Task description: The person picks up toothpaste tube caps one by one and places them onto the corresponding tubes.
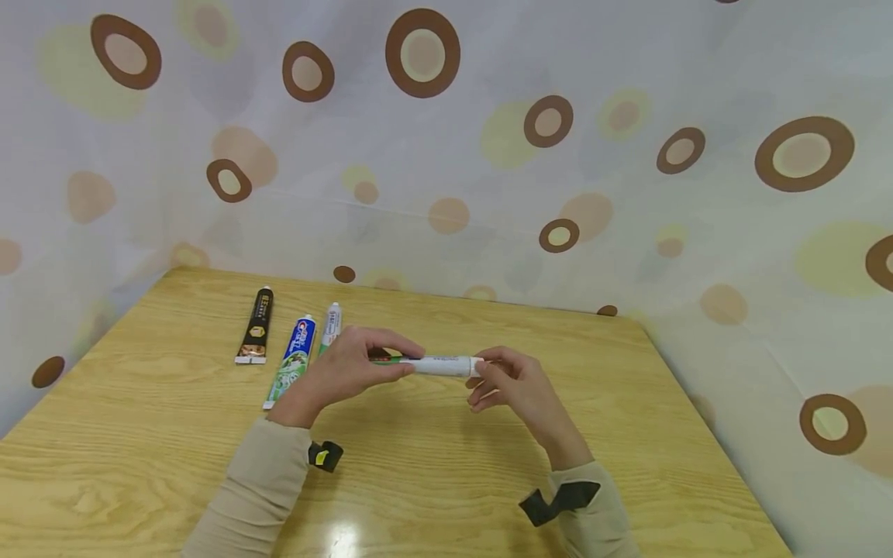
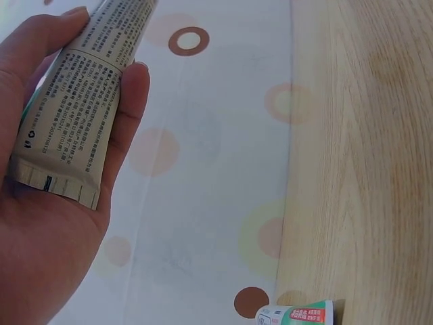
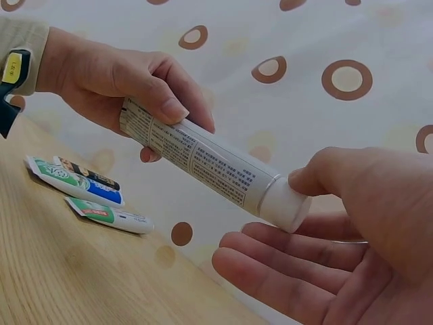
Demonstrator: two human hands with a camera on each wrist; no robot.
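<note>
"So, starting closest, where do the beige sleeves (image 1: 247, 488) lead?"

"To one shared thing. The left hand (image 1: 342, 368) grips the white tube (image 1: 443, 366) by its edges, while the right hand (image 1: 519, 387) pinches the white cap (image 3: 283, 205) between thumb and forefinger; its other fingers stretch out, holding nothing. The tube is up in the air, above the tabletop (image 1: 418, 473)."

"What could go wrong?"

"The cap looks smooth, so that light pinch might slip if it twists or pulls. Too hard a squeeze from the left fingers could force the contents toward the cap; whether that's loose, I can't tell."

"Does one camera catch something alone?"

"The left wrist view shows the crimped end (image 2: 57, 183) against the palm; from the head, the hand hides it. That wrist view misses the cap, though."

"And farther out?"

"A green-and-white tube (image 1: 332, 324), its red patch visible from the right wrist but covered in the head view, then a blue-and-green tube (image 1: 294, 356), then a black tube (image 1: 256, 325). Behind them hangs a circle-patterned sheet (image 1: 488, 232)."
</note>
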